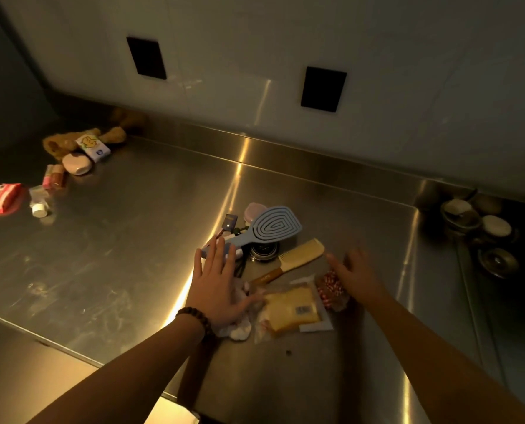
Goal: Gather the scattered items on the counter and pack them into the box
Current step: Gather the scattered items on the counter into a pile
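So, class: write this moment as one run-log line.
left hand: open, flat on near pile | right hand: open, blurred, by red-white item | blue brush, comb: on counter | box: unseen

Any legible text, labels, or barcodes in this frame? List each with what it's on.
No text can be read.
Yellow packet: barcode label, digits too small.
Comb: dark print on the brown handle, blurred.
White box: yellow cartoon graphic and a blue mark, no legible words.
Red packet: white print, blurred.
Small dark tag: glare, unreadable.
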Motion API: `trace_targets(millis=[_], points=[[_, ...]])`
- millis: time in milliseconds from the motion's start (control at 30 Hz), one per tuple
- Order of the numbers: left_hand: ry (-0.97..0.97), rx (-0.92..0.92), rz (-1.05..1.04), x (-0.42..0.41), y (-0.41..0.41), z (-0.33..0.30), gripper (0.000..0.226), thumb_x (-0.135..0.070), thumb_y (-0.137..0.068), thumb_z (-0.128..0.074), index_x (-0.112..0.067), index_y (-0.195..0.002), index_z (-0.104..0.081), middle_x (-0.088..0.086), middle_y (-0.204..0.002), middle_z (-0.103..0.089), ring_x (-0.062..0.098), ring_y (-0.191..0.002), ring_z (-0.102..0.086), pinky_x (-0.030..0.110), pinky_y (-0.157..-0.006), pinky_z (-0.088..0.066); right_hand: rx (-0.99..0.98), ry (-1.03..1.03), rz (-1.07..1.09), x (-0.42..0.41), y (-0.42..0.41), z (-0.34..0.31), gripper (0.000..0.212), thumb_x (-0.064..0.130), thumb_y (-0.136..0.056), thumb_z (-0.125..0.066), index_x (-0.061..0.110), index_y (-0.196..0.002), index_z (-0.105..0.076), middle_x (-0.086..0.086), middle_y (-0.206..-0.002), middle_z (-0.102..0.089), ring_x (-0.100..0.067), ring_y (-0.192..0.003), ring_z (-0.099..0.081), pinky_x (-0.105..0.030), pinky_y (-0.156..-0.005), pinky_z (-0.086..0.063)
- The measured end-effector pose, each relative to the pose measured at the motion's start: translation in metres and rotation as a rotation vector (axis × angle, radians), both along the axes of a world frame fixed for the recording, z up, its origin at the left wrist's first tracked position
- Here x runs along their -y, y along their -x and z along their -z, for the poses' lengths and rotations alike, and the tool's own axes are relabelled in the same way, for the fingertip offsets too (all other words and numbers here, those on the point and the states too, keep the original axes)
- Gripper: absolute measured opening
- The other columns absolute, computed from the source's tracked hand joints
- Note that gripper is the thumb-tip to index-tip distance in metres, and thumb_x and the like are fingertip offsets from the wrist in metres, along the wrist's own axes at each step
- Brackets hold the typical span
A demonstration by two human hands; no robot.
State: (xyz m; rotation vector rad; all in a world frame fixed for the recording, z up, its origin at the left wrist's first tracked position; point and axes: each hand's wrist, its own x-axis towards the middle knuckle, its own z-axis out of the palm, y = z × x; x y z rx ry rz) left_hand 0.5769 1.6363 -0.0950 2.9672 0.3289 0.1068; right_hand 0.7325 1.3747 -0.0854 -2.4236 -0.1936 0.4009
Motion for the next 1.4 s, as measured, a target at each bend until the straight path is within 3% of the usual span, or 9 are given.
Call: trace_targets(millis=[100, 200, 367, 567, 667, 800, 1000, 1233, 1400], points=[[0.016, -0.060, -0.033, 0.006, 0.010, 0.008, 0.108, -0.093, -0.066, -0.018, -0.023, -0.143, 0.013, 0.007, -0.153, 0.018, 0.024, -0.140, 0.024, 0.051, -0.113, 0.010, 0.022, -0.008, -0.049, 0.002, 0.020, 0.016, 0.077, 0.074, -0.075, -0.047, 0.020, -0.129, -0.049, -0.011, -0.154, -0.023, -0.029, -0.138, -0.029, -0.046, -0.110, -0.027], [0.041, -0.095, -0.053, 0.011, 0.006, 0.011, 0.111, -0.094, -0.062, -0.015, -0.024, -0.143, 0.016, 0.006, -0.152, 0.024, 0.024, -0.137, 0.031, 0.045, -0.111, 0.016, 0.015, -0.039, -0.078, -0.021, 0.030, 0.026, 0.084, 0.065, -0.082, -0.052, 0.026, -0.150, -0.021, -0.003, -0.160, -0.004, -0.026, -0.145, -0.012, -0.044, -0.113, -0.021], [0.018, -0.107, -0.045, 0.022, -0.011, 0.010, 0.117, -0.093, -0.061, -0.011, -0.017, -0.148, 0.007, 0.010, -0.152, 0.022, 0.025, -0.138, 0.026, 0.041, -0.110, 0.018, 0.075, -0.073, -0.179, -0.060, 0.026, 0.024, 0.077, 0.055, -0.087, -0.054, 0.019, -0.149, -0.026, -0.006, -0.159, -0.015, -0.023, -0.144, -0.018, -0.038, -0.112, -0.023], [0.017, -0.062, -0.042, 0.022, -0.012, 0.002, 0.110, -0.088, -0.066, -0.006, -0.016, -0.149, -0.002, 0.008, -0.157, 0.002, 0.023, -0.143, 0.009, 0.042, -0.113, 0.012, 0.137, -0.032, -0.146, -0.058, 0.027, 0.011, 0.073, 0.051, -0.087, -0.057, 0.010, -0.143, -0.036, -0.012, -0.150, -0.033, -0.029, -0.137, -0.033, -0.044, -0.111, -0.032], [0.033, 0.036, -0.046, 0.014, -0.007, -0.009, 0.098, -0.080, -0.074, -0.018, -0.015, -0.148, -0.014, 0.005, -0.155, -0.015, 0.020, -0.143, -0.007, 0.041, -0.116, 0.006, 0.253, -0.094, -0.156, -0.062, 0.031, -0.004, 0.055, 0.032, -0.089, -0.060, 0.008, -0.136, -0.045, -0.014, -0.137, -0.044, -0.028, -0.122, -0.048, -0.041, -0.102, -0.041], [0.099, 0.147, -0.101, -0.009, 0.007, -0.026, 0.089, -0.072, -0.077, -0.028, -0.016, -0.146, -0.018, 0.002, -0.153, -0.024, 0.019, -0.140, -0.018, 0.041, -0.117, -0.007, 0.383, -0.122, -0.289, -0.097, 0.042, -0.028, 0.045, 0.024, -0.089, -0.062, 0.007, -0.130, -0.051, -0.012, -0.133, -0.050, -0.025, -0.123, -0.046, -0.029, -0.102, -0.034], [0.120, 0.140, -0.269, -0.087, 0.058, -0.035, 0.085, -0.071, -0.079, -0.033, -0.018, -0.145, -0.022, 0.002, -0.148, -0.033, 0.021, -0.136, -0.027, 0.042, -0.114, -0.017, 0.312, -0.148, -0.502, -0.194, 0.085, -0.044, 0.036, 0.017, -0.088, -0.060, 0.006, -0.122, -0.055, -0.013, -0.126, -0.052, -0.028, -0.116, -0.050, -0.030, -0.097, -0.037], [0.119, 0.086, -0.429, -0.216, 0.159, -0.022, 0.085, -0.074, -0.077, -0.034, -0.020, -0.143, -0.027, -0.001, -0.145, -0.036, 0.019, -0.135, -0.030, 0.042, -0.113, -0.018, 0.249, -0.112, -0.559, -0.333, 0.164, -0.025, 0.041, 0.027, -0.092, -0.057, 0.015, -0.131, -0.052, -0.007, -0.143, -0.040, -0.022, -0.130, -0.041, -0.031, -0.105, -0.034], [0.117, 0.059, -0.499, -0.322, 0.226, -0.019, 0.086, -0.074, -0.078, -0.032, -0.021, -0.145, -0.022, -0.001, -0.148, -0.032, 0.019, -0.137, -0.026, 0.042, -0.114, -0.016, 0.239, -0.125, -0.580, -0.437, 0.214, -0.015, 0.038, 0.031, -0.092, -0.055, 0.020, -0.129, -0.053, -0.002, -0.139, -0.041, -0.008, -0.105, -0.046, -0.019, -0.089, -0.035]])
